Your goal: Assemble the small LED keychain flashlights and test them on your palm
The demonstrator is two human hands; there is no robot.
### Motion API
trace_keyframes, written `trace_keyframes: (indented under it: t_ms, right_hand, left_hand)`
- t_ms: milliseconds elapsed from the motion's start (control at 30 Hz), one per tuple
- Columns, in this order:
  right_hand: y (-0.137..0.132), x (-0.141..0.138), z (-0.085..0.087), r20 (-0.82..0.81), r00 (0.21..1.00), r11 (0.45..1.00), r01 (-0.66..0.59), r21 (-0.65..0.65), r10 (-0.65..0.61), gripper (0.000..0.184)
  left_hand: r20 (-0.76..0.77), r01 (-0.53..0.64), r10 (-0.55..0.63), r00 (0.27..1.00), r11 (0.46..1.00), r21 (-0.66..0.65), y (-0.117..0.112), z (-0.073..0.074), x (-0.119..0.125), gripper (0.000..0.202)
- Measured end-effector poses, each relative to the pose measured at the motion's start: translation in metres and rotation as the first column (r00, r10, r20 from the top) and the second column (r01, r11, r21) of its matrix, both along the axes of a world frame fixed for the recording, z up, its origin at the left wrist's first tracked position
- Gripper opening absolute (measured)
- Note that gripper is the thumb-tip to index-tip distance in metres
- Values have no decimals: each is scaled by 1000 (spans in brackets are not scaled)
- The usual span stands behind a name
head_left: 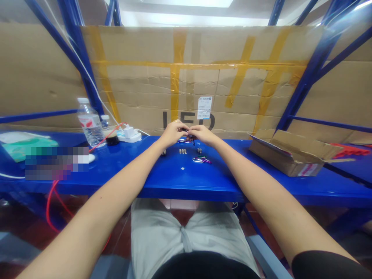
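My left hand [173, 132] and my right hand [202, 134] meet over the far part of the blue table [174, 178]. Fingertips of both are pinched together on a small dark piece [191, 136], whose lower end hangs below my right fingers; its kind is too small to make out. On the tabletop under them sit several small brass-coloured pieces [183, 151] in neat rows. To their right is a little cluster of dark metal pieces [199, 150]. Nearer me lie several carabiners [201, 159], silver, green and purple. More shiny coloured pieces [183, 141] show behind, partly covered by my hands.
An open cardboard box [290, 155] stands at the right. At the left are a water bottle [90, 126], a small bottle of dark liquid [112, 135], a white power strip [129, 134], a red cable [50, 205] and a green packet [26, 147]. A large cardboard sheet [145, 89] rises behind.
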State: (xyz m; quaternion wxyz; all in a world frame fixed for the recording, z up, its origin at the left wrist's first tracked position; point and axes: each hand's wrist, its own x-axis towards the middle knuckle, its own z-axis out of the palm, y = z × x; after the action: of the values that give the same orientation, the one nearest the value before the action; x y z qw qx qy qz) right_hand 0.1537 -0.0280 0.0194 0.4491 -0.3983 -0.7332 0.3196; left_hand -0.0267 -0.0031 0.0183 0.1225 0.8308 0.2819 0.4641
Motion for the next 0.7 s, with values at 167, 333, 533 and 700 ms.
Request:
trace_keyframes:
  t_ms: [167, 333, 533, 700]
  right_hand:
    - [3, -1, -3, -128, 989, 994, -80, -75, 70, 8]
    - [1, -3, -3, -160, 982, 987, -115, -108, 97, 10]
    - [-6, -4, -2, -250, 950, 952, -239, -189, 189, 15]
    - [-16, -3, 3, -301, 898, 832, -419, -364, 321, 19]
  left_hand:
    - [87, 68, -64, 994, 997, -41, 7, -1, 1, 31]
    - [149, 129, -116, 982, 989, -75, 11, -3, 0, 31]
    - [128, 214, -198, 972, 968, -134, 9, -1, -1, 32]
    - [124, 325, -306, 944, 927, -189, 8, -2, -1, 36]
